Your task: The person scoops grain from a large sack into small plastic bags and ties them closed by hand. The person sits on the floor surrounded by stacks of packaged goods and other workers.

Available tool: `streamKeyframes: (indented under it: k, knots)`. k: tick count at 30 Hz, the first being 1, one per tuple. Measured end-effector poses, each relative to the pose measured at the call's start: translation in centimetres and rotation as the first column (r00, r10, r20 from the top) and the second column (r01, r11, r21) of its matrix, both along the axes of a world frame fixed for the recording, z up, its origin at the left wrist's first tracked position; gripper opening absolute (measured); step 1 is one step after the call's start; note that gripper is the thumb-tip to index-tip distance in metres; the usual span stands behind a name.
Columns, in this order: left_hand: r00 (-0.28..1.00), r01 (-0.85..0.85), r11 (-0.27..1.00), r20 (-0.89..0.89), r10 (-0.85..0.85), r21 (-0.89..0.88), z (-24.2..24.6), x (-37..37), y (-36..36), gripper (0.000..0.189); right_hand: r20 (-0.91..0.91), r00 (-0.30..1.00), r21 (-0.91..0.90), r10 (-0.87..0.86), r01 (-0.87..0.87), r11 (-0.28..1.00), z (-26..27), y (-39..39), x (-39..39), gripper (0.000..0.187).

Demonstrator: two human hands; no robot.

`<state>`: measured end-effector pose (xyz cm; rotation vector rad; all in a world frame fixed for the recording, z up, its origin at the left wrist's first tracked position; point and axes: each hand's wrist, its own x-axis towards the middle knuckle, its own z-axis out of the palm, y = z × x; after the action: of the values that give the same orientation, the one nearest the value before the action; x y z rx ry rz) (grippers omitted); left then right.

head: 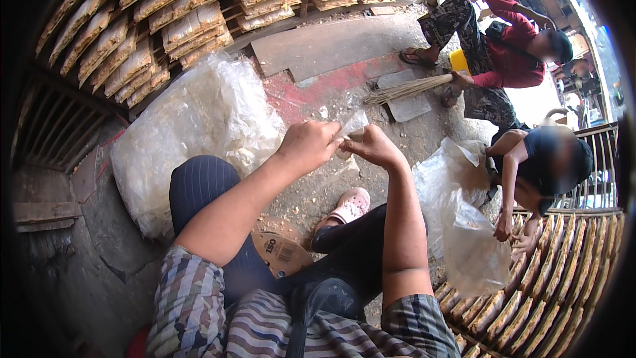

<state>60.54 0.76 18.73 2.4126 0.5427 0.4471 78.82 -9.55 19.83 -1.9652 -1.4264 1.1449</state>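
Note:
My left hand (309, 148) and my right hand (375, 146) meet in front of my knees, above the floor. Between them they pinch a small piece of clear plastic film (355, 123), which sticks up past the fingertips. The fingers partly hide what else lies in the film. To the left of my left hand, a large heap of clear plastic sheeting (198, 109) reaches down beside my knee. Below my right hand, my foot wears a pale pink clog (352, 205) on the crumb-strewn floor (303, 199).
Racks of pale slabs (191, 25) line the upper left; more slabs (502, 313) stand lower right. A person in red (512, 49) holds a bundle of thin sticks (407, 89). Another person (526, 164) handles a clear plastic bag (472, 253). A round brown board (280, 251) lies between my legs.

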Motion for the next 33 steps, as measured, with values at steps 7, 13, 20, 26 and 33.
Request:
streamKeyframes:
  k: [7, 13, 20, 26, 33]
  knots:
    - [0.999, 0.029, 0.993, 0.013, -0.031, 0.113, -0.5, 0.1, -0.2, 0.02, 0.119, 0.993, -0.065, 0.026, -0.019, 0.998, -0.2, 0.1, 0.0, 0.029]
    - [0.999, 0.05, 0.991, 0.001, -0.051, 0.124, -0.5, 0.0, -0.1, 0.019, 0.13, 0.991, 0.027, 0.008, -0.012, 1.0, -0.7, 0.2, -0.3, 0.029]
    - [0.998, 0.055, 0.989, -0.003, -0.055, 0.138, -1.1, -0.1, -0.2, 0.017, 0.077, 0.997, 0.013, 0.01, -0.011, 1.0, -3.6, 0.1, 0.8, 0.028]
    - [0.998, 0.061, 0.989, 0.002, -0.062, 0.132, -1.0, -0.1, -0.3, 0.015, 0.064, 0.998, -0.014, 0.021, -0.02, 1.0, -3.2, 0.4, 0.5, 0.027]
    - [0.997, 0.069, 0.988, 0.019, -0.072, 0.138, -1.2, 0.1, -0.1, 0.015, 0.022, 1.0, 0.088, -0.006, 0.004, 0.996, -4.0, 0.2, 0.8, 0.027]
